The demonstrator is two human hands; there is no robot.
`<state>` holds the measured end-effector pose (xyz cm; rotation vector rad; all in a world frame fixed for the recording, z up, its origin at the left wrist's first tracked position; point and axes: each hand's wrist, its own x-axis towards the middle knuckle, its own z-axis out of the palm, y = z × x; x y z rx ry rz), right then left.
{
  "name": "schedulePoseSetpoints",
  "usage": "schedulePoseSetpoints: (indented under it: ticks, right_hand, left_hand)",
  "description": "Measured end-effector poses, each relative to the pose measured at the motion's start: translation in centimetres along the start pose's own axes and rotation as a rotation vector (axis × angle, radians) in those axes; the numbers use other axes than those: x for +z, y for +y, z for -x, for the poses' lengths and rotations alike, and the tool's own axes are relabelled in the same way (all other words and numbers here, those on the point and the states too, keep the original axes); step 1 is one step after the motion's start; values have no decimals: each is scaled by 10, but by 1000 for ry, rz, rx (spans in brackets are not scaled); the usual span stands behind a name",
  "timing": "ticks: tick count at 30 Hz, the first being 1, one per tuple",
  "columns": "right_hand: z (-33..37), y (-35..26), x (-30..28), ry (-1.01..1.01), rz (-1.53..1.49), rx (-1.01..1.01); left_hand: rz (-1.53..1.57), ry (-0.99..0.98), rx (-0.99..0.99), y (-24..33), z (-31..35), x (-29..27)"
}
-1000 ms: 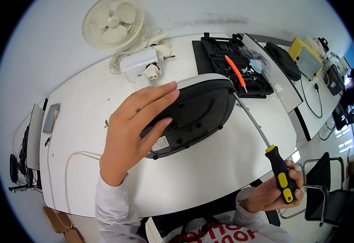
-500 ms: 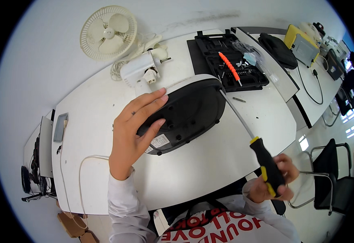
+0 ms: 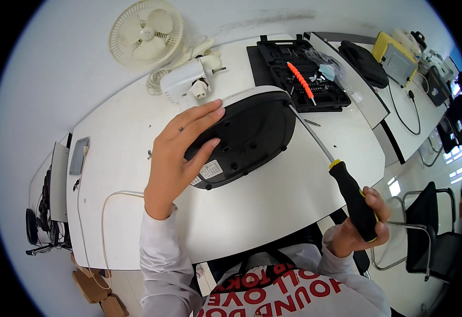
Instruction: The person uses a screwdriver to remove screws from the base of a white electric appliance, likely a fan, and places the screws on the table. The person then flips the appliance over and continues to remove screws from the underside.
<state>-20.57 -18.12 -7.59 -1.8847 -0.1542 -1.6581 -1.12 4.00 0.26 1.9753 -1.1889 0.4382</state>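
My left hand (image 3: 180,150) grips the near-left part of an oval fan base (image 3: 260,129), fingers over its white rim and thumb on its black underside. The base is tilted up with that underside toward me; screw holes and a white label show on it. My right hand (image 3: 365,224) is closed round the black and yellow handle of a long screwdriver (image 3: 315,140). Its shaft slants up and left, and the tip meets the upper right corner of the base, where its seat is too small to make out. Just beyond my left hand lies a white motor housing (image 3: 180,82) with a metal shaft.
A caged fan head (image 3: 147,33) leans on the wall at the back left. Behind the base lies an open black tool case (image 3: 305,95) with an orange flexible shaft (image 3: 300,80) across it. A small bit (image 3: 312,122) and a grey tray (image 3: 80,156) are on the table.
The screwdriver handle has turned in my right hand, and my fingers have shifted their hold on it. The tip stays at the same corner. My left hand keeps its grip on the base.
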Motion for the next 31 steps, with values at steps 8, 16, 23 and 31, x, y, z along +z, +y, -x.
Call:
schedulePoseSetpoints:
  ticks: [8,16,23,31]
  right_hand:
    - [-5,-2,3,22,-1,58]
    - [-3,0,0,31,25,71]
    - [-5,2,-2,49,82,42]
    - [-18,-15,6,-97,-129,39]
  left_hand:
    - [-25,-10,-4,2,-3,0]
    - [-29,1,5,2,-3,1]
    - [-47,5,-3,2,-2,3]
    - [-25,1,-9,3,-1,-1]
